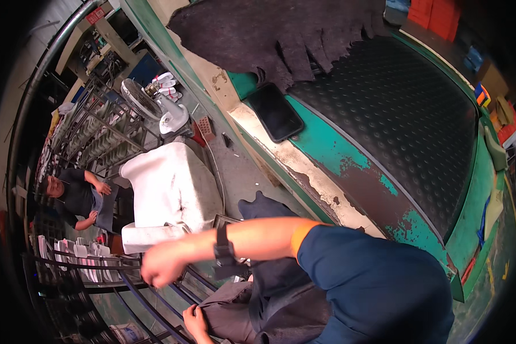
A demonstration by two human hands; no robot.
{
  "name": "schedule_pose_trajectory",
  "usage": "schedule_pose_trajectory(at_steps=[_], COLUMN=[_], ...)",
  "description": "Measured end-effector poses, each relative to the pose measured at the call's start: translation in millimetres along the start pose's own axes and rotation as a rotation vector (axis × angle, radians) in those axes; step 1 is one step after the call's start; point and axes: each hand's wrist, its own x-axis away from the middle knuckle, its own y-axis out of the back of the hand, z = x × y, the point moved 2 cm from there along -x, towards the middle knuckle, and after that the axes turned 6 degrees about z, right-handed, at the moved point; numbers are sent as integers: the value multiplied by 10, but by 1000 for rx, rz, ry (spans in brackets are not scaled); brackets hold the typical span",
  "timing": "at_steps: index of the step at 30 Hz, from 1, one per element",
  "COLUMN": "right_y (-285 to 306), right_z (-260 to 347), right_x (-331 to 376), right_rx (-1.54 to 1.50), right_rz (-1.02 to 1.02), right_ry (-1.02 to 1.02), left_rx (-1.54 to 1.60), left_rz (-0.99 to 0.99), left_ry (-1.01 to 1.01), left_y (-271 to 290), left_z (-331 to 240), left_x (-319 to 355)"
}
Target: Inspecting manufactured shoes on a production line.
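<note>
My right arm, in a dark blue sleeve with an orange cuff and a black wristband (223, 250), reaches across to the left. My right hand (161, 265) hangs over a black metal rack (133, 282), back of the hand upward, fingers curled down and slightly blurred. Whatever it may hold is hidden. Lower down, my left hand (195, 322) has its fingers bent against the edge of a grey-brown cloth (230, 314); its forearm leaves the picture at the bottom. Dark cloth (289, 289) drapes beside it.
A green machine bench with a black studded mat (395, 109) stands at right. On it lie a ragged dark hide (269, 34) and a black phone (275, 113). A white-covered seat (169, 186), a fan (140, 98) and a seated person (77, 198) holding dark material are at left.
</note>
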Motion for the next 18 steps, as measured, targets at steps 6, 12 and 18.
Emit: schedule_pose_trajectory(at_steps=[6, 12, 18], right_y=[2374, 4005, 4043], right_z=[441, 941, -70], right_x=[565, 3709, 3931], right_rx=[465, 419, 382], right_rz=[309, -1219, -1928], right_ry=[-556, -848, -852], left_rx=[123, 64, -17], left_rz=[-35, -61, -45], left_ry=[42, 55, 55], left_y=[48, 176, 155], left_z=[132, -214, -333], left_x=[189, 180, -8])
